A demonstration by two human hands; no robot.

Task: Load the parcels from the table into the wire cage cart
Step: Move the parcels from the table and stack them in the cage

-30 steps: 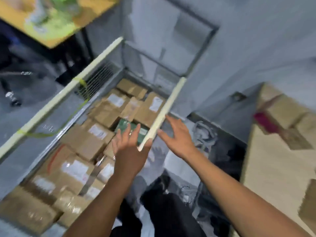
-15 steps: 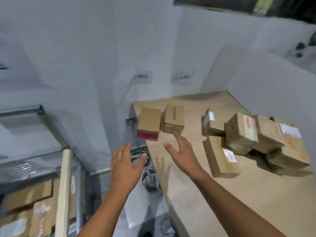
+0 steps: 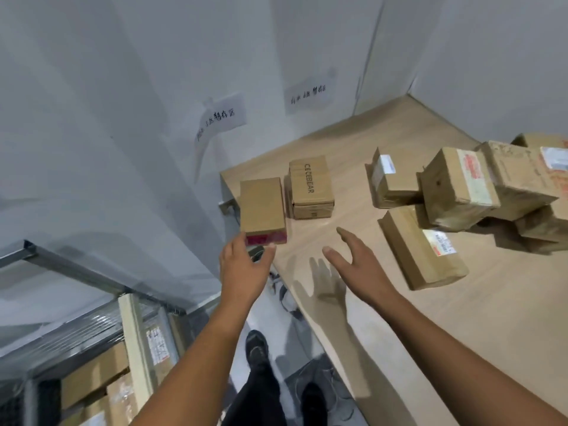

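One parcel [image 3: 262, 207] touched by spread left fingers [image 3: 234, 249].

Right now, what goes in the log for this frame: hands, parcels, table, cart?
left hand: open, at near end of red-ended box; contact unclear
right hand: open, over bare table
CECEBEAR box: on table, beside red-ended box
taped parcels: heaped at table's right
wire cage cart: lower left, holds loaded boxes
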